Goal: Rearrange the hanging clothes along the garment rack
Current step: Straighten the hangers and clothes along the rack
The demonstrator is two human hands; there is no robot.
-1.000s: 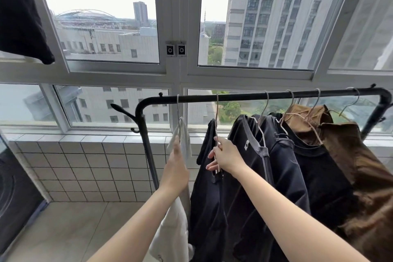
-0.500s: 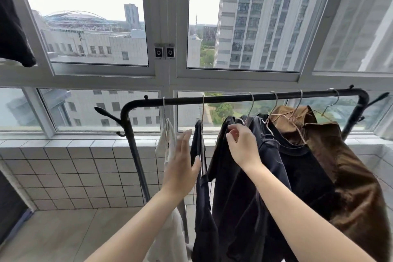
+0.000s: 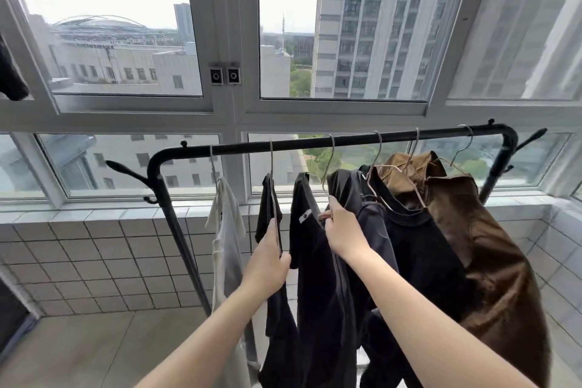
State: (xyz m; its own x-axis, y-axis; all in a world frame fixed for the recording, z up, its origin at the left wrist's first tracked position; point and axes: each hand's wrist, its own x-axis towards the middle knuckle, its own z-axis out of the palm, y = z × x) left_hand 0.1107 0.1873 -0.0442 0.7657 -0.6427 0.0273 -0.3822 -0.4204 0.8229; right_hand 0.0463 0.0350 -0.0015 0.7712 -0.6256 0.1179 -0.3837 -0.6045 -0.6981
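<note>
A black garment rack (image 3: 315, 143) stands before the window with several clothes on wire hangers. At its left end hangs a white garment (image 3: 225, 230). Beside it is a narrow black garment (image 3: 267, 198), whose shoulder my left hand (image 3: 267, 261) grips. My right hand (image 3: 341, 230) is closed on the neck and hanger of the dark navy shirt (image 3: 318, 277) to the right. Further right hang a black T-shirt (image 3: 419, 246) and two brown shirts (image 3: 491, 246), bunched close together.
A white tiled low wall (image 3: 94, 255) and window sill run behind the rack. The floor (image 3: 94, 350) is tiled beige. A dark cloth (image 3: 9, 79) hangs at the upper left edge. A dark appliance edge (image 3: 9, 318) shows at the lower left.
My left hand left the white garment and closed on the narrow black garment. My right hand shifted from that garment to the navy shirt's neck. The black garment now hangs apart from the navy shirt.
</note>
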